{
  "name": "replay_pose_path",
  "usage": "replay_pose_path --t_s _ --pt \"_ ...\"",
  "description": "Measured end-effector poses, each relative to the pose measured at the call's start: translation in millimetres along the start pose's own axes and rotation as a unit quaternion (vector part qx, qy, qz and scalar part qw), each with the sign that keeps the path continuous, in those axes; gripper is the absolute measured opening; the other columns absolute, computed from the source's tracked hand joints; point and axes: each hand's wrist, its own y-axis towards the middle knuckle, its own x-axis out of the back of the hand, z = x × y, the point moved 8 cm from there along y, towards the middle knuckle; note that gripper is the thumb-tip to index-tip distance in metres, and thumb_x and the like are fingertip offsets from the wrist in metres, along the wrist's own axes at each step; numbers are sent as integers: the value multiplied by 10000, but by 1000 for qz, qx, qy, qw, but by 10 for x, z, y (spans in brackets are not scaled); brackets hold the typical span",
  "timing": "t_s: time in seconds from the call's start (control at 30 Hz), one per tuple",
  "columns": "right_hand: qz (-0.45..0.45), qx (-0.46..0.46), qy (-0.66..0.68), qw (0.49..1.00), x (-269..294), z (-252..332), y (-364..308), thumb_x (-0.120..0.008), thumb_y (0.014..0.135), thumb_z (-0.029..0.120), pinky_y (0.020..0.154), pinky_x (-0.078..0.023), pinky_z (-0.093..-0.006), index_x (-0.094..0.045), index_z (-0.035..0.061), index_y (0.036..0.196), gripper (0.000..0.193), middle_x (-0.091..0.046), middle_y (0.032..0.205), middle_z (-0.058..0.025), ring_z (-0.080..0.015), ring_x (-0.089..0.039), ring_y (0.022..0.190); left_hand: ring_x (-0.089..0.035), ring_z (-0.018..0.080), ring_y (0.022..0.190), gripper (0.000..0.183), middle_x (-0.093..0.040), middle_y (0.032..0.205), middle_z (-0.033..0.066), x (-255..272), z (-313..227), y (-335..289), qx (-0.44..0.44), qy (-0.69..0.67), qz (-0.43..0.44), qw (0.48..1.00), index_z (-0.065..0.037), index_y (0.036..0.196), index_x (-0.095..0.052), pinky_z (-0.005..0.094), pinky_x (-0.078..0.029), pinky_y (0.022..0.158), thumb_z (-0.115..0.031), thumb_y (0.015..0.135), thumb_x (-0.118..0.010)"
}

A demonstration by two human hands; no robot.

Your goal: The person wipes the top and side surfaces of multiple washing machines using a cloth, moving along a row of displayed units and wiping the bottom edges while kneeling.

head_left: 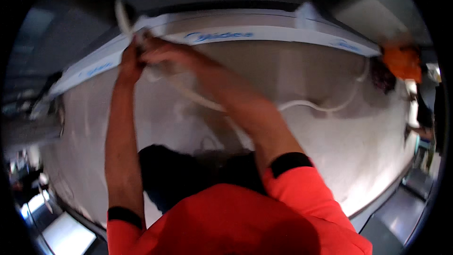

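Both hands are together at the far left, close to the long white panel. My left hand (132,60) is closed around a white flexible hose or cable (304,103). Pressed in beside it, my right hand (165,51) reaches across from the right, its fingers blurred and partly hidden. One stretch of the hose rises above the hands; the rest trails below them, passes under my right forearm and curves away to the right. Motion blur hides the exact part between the fingers.
A long white panel (278,34) with blue lettering spans the far side, dark surfaces behind it. Below it lies a pale floor (330,151). Someone in orange clothing (401,61) is at the right edge. Dark equipment (35,123) stands at the left, a bright white sheet (68,233) at lower left.
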Motion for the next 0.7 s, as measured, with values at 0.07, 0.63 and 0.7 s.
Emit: replay_pose_path --t_s 0.07,0.63,0.7 --pt "38 -2 115 993 -4 61 -170 -592 874 309 1003 -403 -372 -359 -14 1361 628 -532 1241 -214 -294 -535 1130 -543 194 963 461 -582 1060 94 -102 -71 -51 -11 -38 -33 999 -43 1197 -571 335 -466 828 -438 967 -502" --pt "105 -51 2 993 23 -1173 -3399 -673 827 287 882 -459 -430 -459 15 1251 547 -585 1125 -210 -345 -583 1041 -437 128 555 314 -642 814 114 -170 -51 270 4 -290 -104 951 -6 945 -541 263 -385 479 -306 1000 -464" --pt "151 -195 -134 960 173 -1529 -3648 -660 802 279 883 -476 -472 -449 36 1269 568 -613 1095 -235 -420 -600 1006 -445 129 527 296 -649 786 98 -226 18 309 11 -241 -110 964 -24 940 -558 289 -403 454 -307 992 -487"
